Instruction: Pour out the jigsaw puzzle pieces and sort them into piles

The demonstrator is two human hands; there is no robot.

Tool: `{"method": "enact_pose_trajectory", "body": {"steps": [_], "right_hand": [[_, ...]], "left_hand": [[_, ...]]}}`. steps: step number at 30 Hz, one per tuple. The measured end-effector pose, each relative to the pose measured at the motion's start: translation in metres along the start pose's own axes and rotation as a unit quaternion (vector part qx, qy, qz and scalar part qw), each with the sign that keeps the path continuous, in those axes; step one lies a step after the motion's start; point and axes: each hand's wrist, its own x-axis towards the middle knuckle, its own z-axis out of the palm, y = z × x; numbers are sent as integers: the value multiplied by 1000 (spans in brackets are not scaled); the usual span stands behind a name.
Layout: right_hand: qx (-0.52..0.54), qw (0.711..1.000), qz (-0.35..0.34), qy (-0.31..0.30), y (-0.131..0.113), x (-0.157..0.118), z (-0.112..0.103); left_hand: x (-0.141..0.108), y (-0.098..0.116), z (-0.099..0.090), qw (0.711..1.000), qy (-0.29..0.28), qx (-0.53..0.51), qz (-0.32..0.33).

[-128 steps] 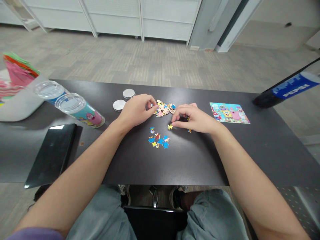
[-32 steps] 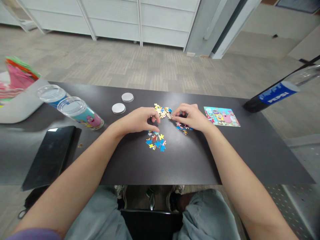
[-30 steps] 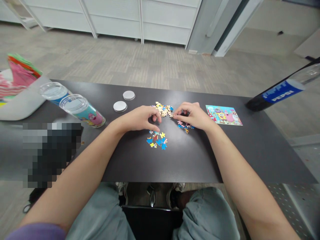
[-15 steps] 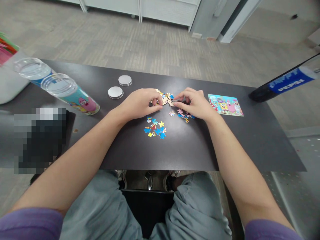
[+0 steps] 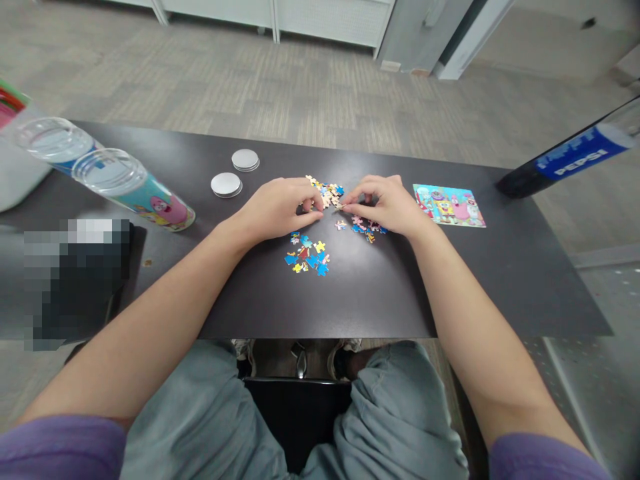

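My right hand pinches a small jigsaw piece between thumb and forefinger, just over the near right edge of a heap of jigsaw pieces. At the heap's left side, my left hand is loosely curled, with a gap between thumb and forefinger and no piece visible in it. It covers part of the heap. Below the right hand lies a second group of pink and blue pieces, partly hidden. Nearer to me is a spread group of blue, yellow and red pieces.
A cartoon picture card lies right of my right hand, and a Pepsi bottle stands beyond it. Two clear-topped cartoon tubes stand at left, near two stacks of white discs. A blurred dark object lies on the dark table.
My right hand has shifted slightly left and now shows a piece lifted in its fingertips. My left hand has barely moved. The whole view has shifted a little.
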Motion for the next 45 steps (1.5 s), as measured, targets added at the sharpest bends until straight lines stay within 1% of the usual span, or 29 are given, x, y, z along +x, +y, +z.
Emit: {"method": "enact_pose_trajectory", "body": {"steps": [3, 5, 8, 12, 16, 19, 23, 29, 32, 35, 39, 43, 45], "right_hand": [[14, 999, -18, -28, -1, -1, -4], [17, 999, -22, -36, -1, -3, -7], [9, 1000, -10, -18, 0, -3, -9], [-6, 1000, 9, 3, -1, -1, -2], [-13, 1000, 24, 11, -3, -1, 5], [-12, 999, 28, 11, -4, -2, 5], [-9, 1000, 26, 3, -3, -3, 4], [-20, 999, 24, -26, 0, -7, -1], [-12, 999, 24, -28, 3, -7, -4], [-9, 1000, 23, -10, 6, -6, -5], [-20, 999, 33, 9, 10, -4, -3], [-44, 998, 37, 14, 11, -3, -2], [-50, 998, 32, 17, 10, -2, -1]], "left_hand": [[0, 3, 1, 1000, -3, 0, 4], [0, 4, 1, 1000, -2, 2, 5], [0, 3, 2, 1000, -2, 6, 8], [-2, 2, 4, 1000, -5, 14, 15], [-3, 4, 6, 998, -35, 38, 34], [-4, 5, 6, 996, -50, 68, 40], [-4, 7, 2, 994, -46, 91, 37], [-3, 9, -2, 992, -50, 108, 47], [-3, 9, -1, 994, -52, 87, 42], [-3, 10, 1, 996, -52, 59, 45], [-3, 11, 4, 997, -27, 49, 49], [-2, 11, 0, 999, -13, 32, 43], [0, 18, -4, 999, -12, -4, 52]]}}
